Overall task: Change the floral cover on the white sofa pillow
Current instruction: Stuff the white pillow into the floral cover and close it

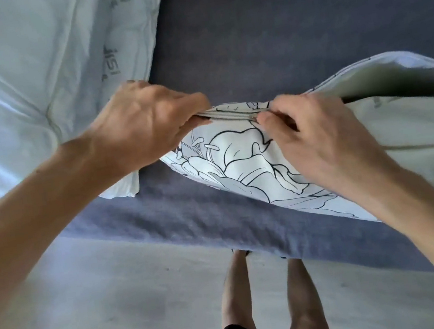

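A pillow in a white cover with black line-drawn flowers, the floral cover (240, 160), lies on the blue-grey sofa seat (260, 31) at the right. My left hand (144, 121) grips the cover's corner at the end of the zipper seam. My right hand (315, 135) pinches the zipper pull (255, 116) along that seam. To the right of my hand the cover gapes open, showing a pale inner pillow (411, 118). A bare white pillow (37, 78) with grey printed lettering lies at the left on the sofa.
The sofa's front edge (220, 234) runs diagonally across the frame. Below it is pale floor (107, 321), where my bare legs (269, 297) stand close to the sofa.
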